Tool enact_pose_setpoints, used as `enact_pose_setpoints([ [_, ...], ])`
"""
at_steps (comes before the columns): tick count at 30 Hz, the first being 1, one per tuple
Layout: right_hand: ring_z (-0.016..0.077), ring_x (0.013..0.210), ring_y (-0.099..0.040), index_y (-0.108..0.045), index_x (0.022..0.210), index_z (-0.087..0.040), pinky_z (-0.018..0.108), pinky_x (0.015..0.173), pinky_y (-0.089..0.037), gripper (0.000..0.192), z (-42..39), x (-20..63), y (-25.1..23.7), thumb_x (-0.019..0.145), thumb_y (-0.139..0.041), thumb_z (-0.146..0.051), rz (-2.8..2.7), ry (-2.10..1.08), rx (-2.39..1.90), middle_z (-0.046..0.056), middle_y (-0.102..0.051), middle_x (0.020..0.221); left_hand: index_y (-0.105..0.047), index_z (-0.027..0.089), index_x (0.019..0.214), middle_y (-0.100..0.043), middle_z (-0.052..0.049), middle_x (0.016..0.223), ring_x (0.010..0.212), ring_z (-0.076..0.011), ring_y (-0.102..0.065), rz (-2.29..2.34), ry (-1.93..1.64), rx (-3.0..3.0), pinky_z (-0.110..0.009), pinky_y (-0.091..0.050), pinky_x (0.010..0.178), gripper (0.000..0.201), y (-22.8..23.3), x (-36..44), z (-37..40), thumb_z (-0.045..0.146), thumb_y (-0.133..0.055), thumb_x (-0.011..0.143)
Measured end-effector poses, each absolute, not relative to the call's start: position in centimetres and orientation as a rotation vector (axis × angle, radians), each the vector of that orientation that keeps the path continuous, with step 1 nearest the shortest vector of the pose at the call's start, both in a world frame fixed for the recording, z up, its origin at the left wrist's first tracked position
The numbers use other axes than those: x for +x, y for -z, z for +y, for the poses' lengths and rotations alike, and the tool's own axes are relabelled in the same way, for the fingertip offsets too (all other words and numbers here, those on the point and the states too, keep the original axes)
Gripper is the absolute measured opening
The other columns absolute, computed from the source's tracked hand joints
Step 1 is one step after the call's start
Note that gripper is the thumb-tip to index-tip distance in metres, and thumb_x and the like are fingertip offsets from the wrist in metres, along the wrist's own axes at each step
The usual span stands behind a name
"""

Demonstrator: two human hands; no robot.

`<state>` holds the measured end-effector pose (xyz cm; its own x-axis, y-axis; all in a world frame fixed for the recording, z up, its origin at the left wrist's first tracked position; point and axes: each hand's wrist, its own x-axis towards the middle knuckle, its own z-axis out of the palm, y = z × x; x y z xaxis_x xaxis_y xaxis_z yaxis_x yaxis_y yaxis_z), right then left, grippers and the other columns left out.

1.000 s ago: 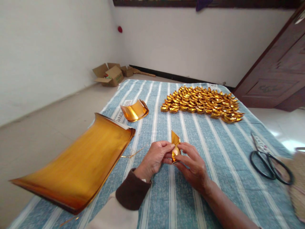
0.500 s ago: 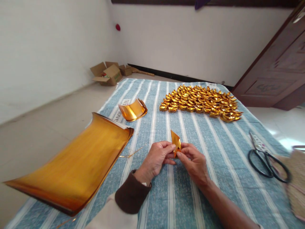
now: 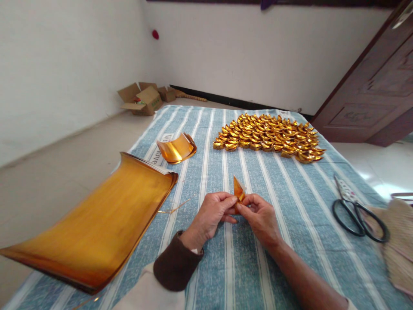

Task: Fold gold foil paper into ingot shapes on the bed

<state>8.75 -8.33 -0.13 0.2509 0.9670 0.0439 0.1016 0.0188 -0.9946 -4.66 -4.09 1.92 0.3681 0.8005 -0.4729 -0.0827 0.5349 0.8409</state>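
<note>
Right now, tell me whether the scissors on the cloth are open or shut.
Shut, it seems: the scissors lie flat on the striped cloth, blades together in one point and black handle loops side by side.

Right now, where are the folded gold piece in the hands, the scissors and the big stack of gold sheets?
folded gold piece [image 3: 238, 190], head view, on its upper tip above the fingers.
scissors [image 3: 352, 205], head view, near the pivot.
stack of gold sheets [image 3: 106, 217], head view, middle of the top sheet.

Gold foil piece [image 3: 239, 190] now folded shorter, showing less above fingertips; left hand [image 3: 211, 214] and right hand [image 3: 260, 217] pinch closer together.
</note>
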Motion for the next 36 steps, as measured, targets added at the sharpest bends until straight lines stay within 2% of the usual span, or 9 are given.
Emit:
enact_pose_setpoints([
  [13, 0.0126, 0.064, -0.059, -0.061, 0.065, -0.020, 0.024, 0.055, -0.052, 0.017, -8.3, 8.9, 1.0, 0.075, -0.071, -0.031, -1.218, -0.823, -1.351, 0.000, -0.060, 0.075, -0.069, 0.011, 0.077, -0.069, -0.006, 0.070, 0.057, -0.0113, -0.063, 1.062, -0.611, 0.873, -0.018, -0.051, 0.048, 0.015, -2.1, -4.8, -4.0, 0.026, -0.072, 0.076],
  [22, 0.0130, 0.060, -0.060, -0.063, 0.066, -0.020, 0.024, 0.053, -0.051, 0.018, -8.3, 9.0, 1.1, 0.075, -0.072, -0.033, -1.247, -0.836, -1.338, -0.001, -0.061, 0.068, -0.068, 0.011, 0.072, -0.066, -0.004, 0.068, 0.055, -0.0105, -0.061, 1.053, -0.640, 0.874, -0.018, -0.050, 0.048, 0.017, -2.1, -4.8, -4.1, 0.026, -0.075, 0.071],
  [28, 0.0152, 0.066, -0.066, -0.069, 0.082, -0.021, 0.028, 0.059, -0.056, 0.015, -8.2, 9.7, 0.9, 0.075, -0.073, -0.033, -1.271, -0.944, -1.285, 0.003, -0.070, 0.081, -0.067, 0.012, 0.074, -0.067, -0.005, 0.070, 0.056, -0.0121, -0.061, 1.126, -0.672, 1.018, -0.020, -0.049, 0.049, 0.011, -2.0, -4.7, -3.9, 0.022, -0.065, 0.078],
  [30, 0.0158, 0.065, -0.068, -0.068, 0.090, -0.021, 0.029, 0.060, -0.058, 0.024, -8.0, 10.1, 1.0, 0.072, -0.076, -0.034, -1.190, -0.960, -1.275, 0.003, -0.072, 0.082, -0.069, 0.014, 0.074, -0.066, -0.004, 0.070, 0.060, -0.0137, -0.061, 1.165, -0.728, 1.191, -0.022, -0.049, 0.053, 0.011, -1.9, -4.8, -3.9, 0.021, -0.062, 0.080],
  [33, 0.0175, 0.070, -0.069, -0.064, 0.104, -0.021, 0.031, 0.062, -0.059, 0.041, -7.6, 10.7, 1.4, 0.068, -0.079, -0.034, -1.090, -0.948, -1.248, 0.003, -0.072, 0.084, -0.072, 0.019, 0.078, -0.066, -0.004, 0.074, 0.072, -0.0173, -0.060, 1.178, -0.863, 1.555, -0.026, -0.049, 0.068, 0.010, -1.7, -5.1, -4.0, 0.020, -0.063, 0.081],
  [36, 0.0183, 0.075, -0.070, -0.064, 0.108, -0.021, 0.031, 0.064, -0.059, 0.042, -7.5, 11.1, 1.4, 0.071, -0.076, -0.034, -1.122, -0.930, -1.206, 0.003, -0.072, 0.086, -0.072, 0.022, 0.078, -0.063, -0.005, 0.075, 0.076, -0.0192, -0.058, 1.091, -0.866, 1.784, -0.029, -0.046, 0.080, 0.010, -1.4, -5.4, -4.3, 0.020, -0.063, 0.083],
])
